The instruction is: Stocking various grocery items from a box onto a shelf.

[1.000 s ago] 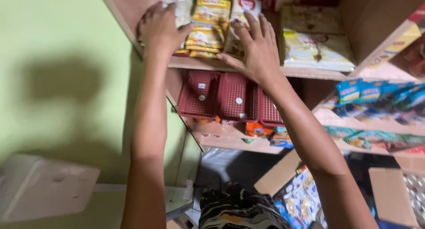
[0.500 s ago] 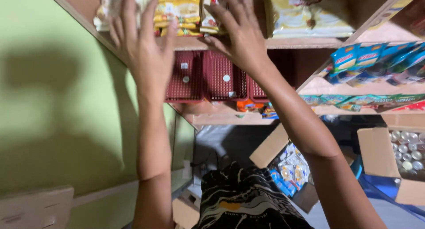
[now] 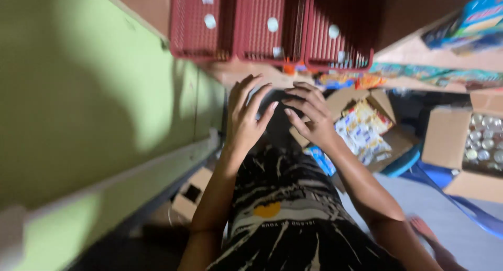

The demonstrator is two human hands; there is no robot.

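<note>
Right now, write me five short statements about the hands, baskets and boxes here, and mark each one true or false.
1. Both hands, left hand and right hand, are empty with fingers spread. True.
2. The red baskets sit on the floor. False: they stand on a wooden shelf above the hands.
3. The open cardboard box beside the right hand holds snack packets. True.
4. The wall on the left is blue. False: it is green.
5. The box of cans at the right edge is closed. False: its flaps are open and the can tops show.
</note>
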